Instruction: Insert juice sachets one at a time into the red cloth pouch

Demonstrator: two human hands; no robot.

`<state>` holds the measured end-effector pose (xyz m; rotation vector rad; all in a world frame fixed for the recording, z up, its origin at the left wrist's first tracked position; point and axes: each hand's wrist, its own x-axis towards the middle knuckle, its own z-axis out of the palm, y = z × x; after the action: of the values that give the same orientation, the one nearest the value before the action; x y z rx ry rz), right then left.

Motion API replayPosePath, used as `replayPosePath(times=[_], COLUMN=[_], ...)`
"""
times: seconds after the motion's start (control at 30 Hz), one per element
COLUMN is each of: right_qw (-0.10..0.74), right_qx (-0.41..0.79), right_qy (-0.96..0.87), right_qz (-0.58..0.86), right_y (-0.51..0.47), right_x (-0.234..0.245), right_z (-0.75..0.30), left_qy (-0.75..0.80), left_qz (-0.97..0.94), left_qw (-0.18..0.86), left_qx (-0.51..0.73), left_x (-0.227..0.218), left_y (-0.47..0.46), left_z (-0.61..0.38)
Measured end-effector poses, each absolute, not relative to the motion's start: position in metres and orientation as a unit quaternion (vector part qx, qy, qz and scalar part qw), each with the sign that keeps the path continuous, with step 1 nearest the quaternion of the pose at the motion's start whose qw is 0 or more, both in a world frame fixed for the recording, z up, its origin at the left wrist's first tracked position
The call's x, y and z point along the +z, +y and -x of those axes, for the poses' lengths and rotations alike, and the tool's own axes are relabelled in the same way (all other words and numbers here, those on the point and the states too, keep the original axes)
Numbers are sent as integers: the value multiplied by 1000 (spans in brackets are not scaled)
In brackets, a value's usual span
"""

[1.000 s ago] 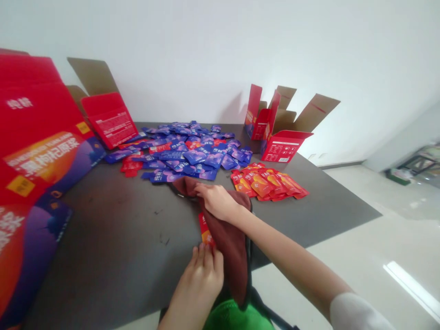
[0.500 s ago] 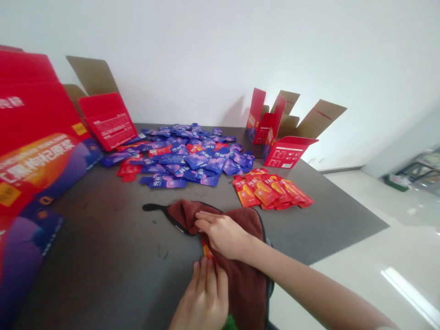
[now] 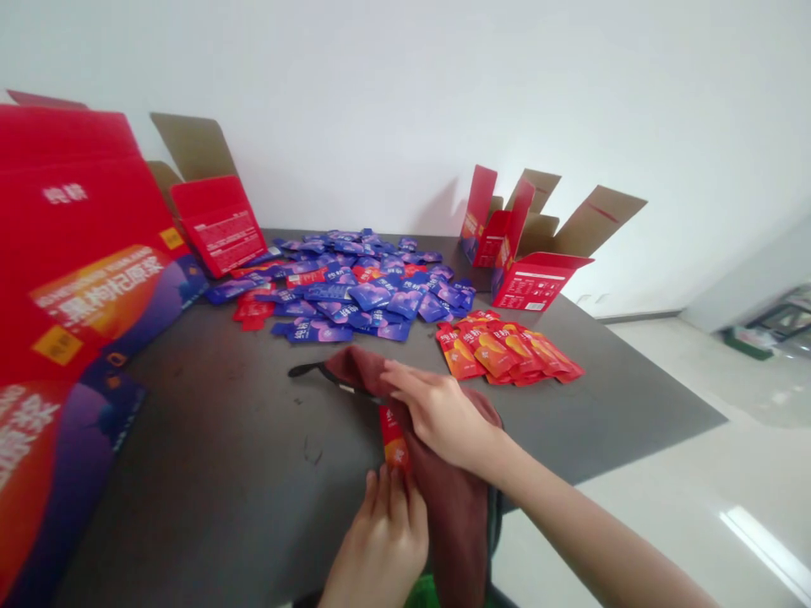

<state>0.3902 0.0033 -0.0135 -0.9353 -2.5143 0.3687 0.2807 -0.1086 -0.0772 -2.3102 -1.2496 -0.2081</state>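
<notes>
My left hand [image 3: 380,536], at the table's near edge, has its fingers pressed together on the lower end of a red and orange sachet [image 3: 395,443]. Just above it, my right hand [image 3: 443,414] grips a brown cloth [image 3: 447,515] with black edging. The cloth covers part of the sachet, and its lower part hangs over the table edge. A black loop [image 3: 306,369] sticks out from the cloth's left tip. Beyond my right hand, several red and orange sachets [image 3: 507,353] lie in an overlapping row.
A heap of blue-purple sachets [image 3: 373,291], with some red ones mixed in, spreads across the back of the grey table [image 3: 241,464]. Large red boxes [image 3: 95,215] stand on the left. Open red cartons [image 3: 538,279] stand at the back right. Something green [image 3: 423,593] shows below the edge.
My right hand has lifted the cloth slightly, and more of the sachet shows beneath it. My left hand stays on the sachet. The whole view has shifted a little.
</notes>
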Motion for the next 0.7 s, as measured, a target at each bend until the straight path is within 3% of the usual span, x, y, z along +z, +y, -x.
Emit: replayPosePath(times=[0.17, 0.5, 0.6, 0.7], right_qw=[126, 121, 204, 424], right_qx=[140, 81, 79, 31], right_qy=[-936, -940, -911, -803], right_qz=[296, 309, 349, 416], right_y=[-25, 37, 26, -11], right_x=[-33, -45, -23, 7], right_z=[-399, -371, -383, -420], left_qy=[-452, -465, -480, -487], left_qz=[846, 862, 854, 835], left_qw=[270, 190, 169, 178], left_qx=[-82, -64, -112, -187], left_x=[-78, -62, -52, -40], left_y=[-109, -103, -108, -118], left_z=[-277, -276, -263, -241])
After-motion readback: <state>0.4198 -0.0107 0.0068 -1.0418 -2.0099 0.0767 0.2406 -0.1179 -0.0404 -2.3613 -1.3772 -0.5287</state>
